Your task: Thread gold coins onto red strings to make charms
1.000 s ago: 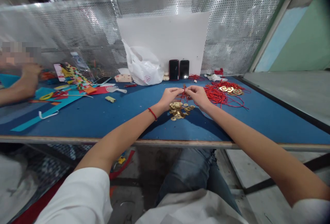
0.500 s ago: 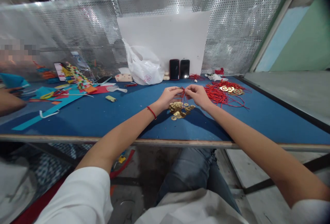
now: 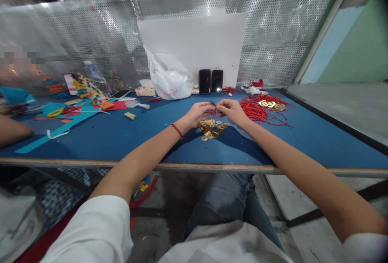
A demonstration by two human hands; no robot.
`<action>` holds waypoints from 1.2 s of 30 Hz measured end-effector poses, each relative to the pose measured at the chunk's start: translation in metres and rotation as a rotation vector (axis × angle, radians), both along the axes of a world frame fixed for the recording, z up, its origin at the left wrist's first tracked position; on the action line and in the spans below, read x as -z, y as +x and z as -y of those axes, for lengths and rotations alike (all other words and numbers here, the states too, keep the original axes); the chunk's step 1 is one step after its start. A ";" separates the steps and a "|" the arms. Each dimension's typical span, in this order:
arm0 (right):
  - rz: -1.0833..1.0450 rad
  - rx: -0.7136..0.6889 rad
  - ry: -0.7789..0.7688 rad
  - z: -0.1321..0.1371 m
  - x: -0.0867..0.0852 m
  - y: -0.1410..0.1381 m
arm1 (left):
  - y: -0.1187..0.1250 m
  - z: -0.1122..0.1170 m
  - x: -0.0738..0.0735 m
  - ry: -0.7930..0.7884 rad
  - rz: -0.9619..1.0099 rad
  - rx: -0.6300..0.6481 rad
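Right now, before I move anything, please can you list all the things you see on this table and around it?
Table: one, blue top, in front of the person.
Loose coins: many, gold, in a pile below the hands.
Coins in the cord: several, gold, at the right of the table.
Red cord: one large tangle, red, right of the hands.
Short cord: one, red, between the hands.
Phones: two, black, standing against the board.
Board: one, white, at the back of the table.
Plastic bag: one, white, left of the phones.
Metal screen: one, silver, with small holes, behind the table.
Paper strip: one, teal, at the left of the table.
Co-worker's arm: one, at the far left edge.
Left hand: one, pinching the short cord; red bracelet on the wrist.
Right hand: one, pinching the short cord.
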State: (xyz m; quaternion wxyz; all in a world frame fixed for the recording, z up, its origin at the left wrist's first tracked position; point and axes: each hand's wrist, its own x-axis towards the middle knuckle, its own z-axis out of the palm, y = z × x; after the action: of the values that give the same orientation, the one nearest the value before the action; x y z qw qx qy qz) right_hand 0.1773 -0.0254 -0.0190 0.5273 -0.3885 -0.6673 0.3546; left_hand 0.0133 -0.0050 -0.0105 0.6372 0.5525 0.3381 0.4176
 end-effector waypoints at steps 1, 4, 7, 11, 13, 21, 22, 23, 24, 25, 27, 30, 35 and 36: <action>0.001 -0.004 -0.004 0.000 0.000 0.000 | 0.000 -0.001 0.000 -0.001 0.001 0.014; 0.017 -0.015 -0.004 0.002 -0.002 0.001 | -0.001 -0.001 0.000 -0.005 -0.012 0.059; 0.030 -0.037 -0.002 0.005 -0.004 0.001 | -0.002 0.000 -0.001 -0.004 -0.031 0.104; 0.037 -0.034 0.006 0.007 -0.006 0.000 | -0.003 0.000 -0.003 0.008 -0.039 0.124; 0.043 -0.033 0.015 0.006 -0.006 -0.001 | -0.003 -0.001 -0.003 0.010 -0.047 0.138; 0.087 -0.051 0.029 0.003 -0.005 -0.001 | -0.003 -0.004 -0.001 0.027 -0.116 0.154; 0.091 -0.050 0.029 0.003 -0.005 -0.001 | -0.003 -0.004 -0.001 0.036 -0.123 0.148; 0.096 -0.050 0.030 0.003 -0.005 -0.001 | -0.003 -0.004 -0.001 0.046 -0.128 0.144; 0.100 -0.050 0.033 0.003 -0.005 -0.001 | -0.003 -0.004 -0.001 0.057 -0.132 0.144; 0.106 -0.051 0.035 0.003 -0.006 -0.001 | -0.003 -0.004 0.000 0.066 -0.133 0.142; 0.115 -0.050 0.039 0.003 -0.006 -0.001 | -0.004 -0.005 0.000 0.078 -0.129 0.141; 0.143 -0.042 0.063 0.004 -0.007 0.000 | -0.004 -0.003 -0.002 0.071 -0.106 0.140; 0.215 -0.009 0.147 0.005 -0.008 0.002 | -0.004 0.002 -0.006 0.038 -0.069 0.128; 0.224 -0.004 0.160 0.006 -0.008 0.002 | -0.004 0.002 -0.006 0.039 -0.069 0.126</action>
State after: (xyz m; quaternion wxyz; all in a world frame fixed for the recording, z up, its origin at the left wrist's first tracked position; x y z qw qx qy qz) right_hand 0.1791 -0.0310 -0.0109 0.4780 -0.3813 -0.7489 0.2557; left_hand 0.0089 -0.0073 -0.0042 0.6392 0.5991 0.3162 0.3641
